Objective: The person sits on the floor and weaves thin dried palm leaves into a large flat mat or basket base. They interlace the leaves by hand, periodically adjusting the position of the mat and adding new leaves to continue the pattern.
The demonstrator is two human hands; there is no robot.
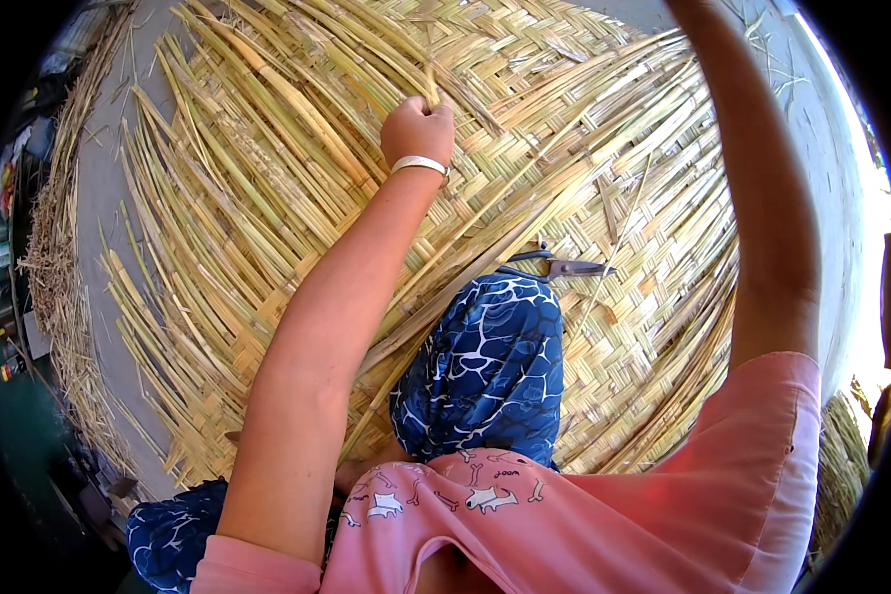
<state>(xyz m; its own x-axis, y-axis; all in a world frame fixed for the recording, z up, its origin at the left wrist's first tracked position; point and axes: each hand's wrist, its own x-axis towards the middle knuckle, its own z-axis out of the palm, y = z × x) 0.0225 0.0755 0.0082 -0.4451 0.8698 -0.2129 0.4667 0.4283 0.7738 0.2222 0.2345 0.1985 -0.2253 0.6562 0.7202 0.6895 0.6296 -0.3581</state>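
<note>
My left hand [418,129], with a pale band at its wrist, is closed on a split reed strip [430,87] that sticks up from its thumb side. Below it lies a partly woven reed mat [653,213] in a slanting pattern. Long loose reeds [267,148] fan out from the weave toward the left and upper left. My right arm reaches past the upper right edge of the picture, so the hand is out of sight. A pair of shears [576,268] with dark handles rests on the mat, just beyond my knee.
My knee [485,361] in blue patterned cloth presses on the mat's near part. Dry stalks [64,218] are heaped along the left side, with a grey floor [109,213] between them and the mat. Another bundle of stalks [841,460] stands at the lower right.
</note>
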